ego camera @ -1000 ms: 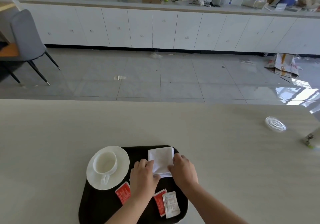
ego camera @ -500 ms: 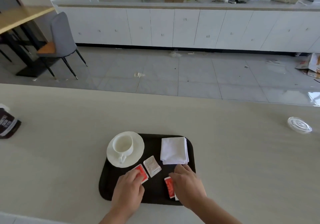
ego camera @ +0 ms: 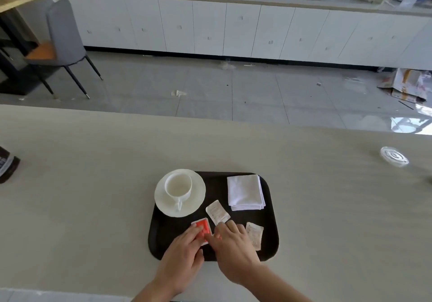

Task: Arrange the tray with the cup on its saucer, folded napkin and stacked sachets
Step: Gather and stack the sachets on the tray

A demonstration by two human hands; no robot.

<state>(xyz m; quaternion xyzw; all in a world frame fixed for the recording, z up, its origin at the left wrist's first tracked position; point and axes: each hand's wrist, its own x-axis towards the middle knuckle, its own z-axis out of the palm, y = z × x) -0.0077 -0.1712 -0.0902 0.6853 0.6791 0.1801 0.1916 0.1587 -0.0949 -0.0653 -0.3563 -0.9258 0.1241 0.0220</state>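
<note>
On the pale table (ego camera: pixel 93 184), a dark tray (ego camera: pixel 271 227) is sitting. At ten o'clock on it, the cup (ego camera: pixel 178 186) is standing on its saucer (ego camera: pixel 198 191); at two, the folded napkin (ego camera: pixel 245 191) is lying. Near six, both hands, left hand (ego camera: pixel 184 252) and right hand (ego camera: pixel 233 245), are pressing flat, unclenched fingers on a red sachet (ego camera: pixel 203 228), white sachets (ego camera: pixel 217 211) lying just beside.

1. The tray (ego camera: pixel 271 220) lies on the table (ego camera: pixel 93 184).
2. On the tray, the saucer (ego camera: pixel 198 198) sits far-left, with the cup (ego camera: pixel 178 186) on it.
3. The napkin (ego camera: pixel 245 191) lies far-right on the tray.
4. Three sachets (ego camera: pixel 217 211) lie on the tray's near half, apart.
5. A lid (ego camera: pixel 394 156) lies on the table, well right of the tray.
</note>
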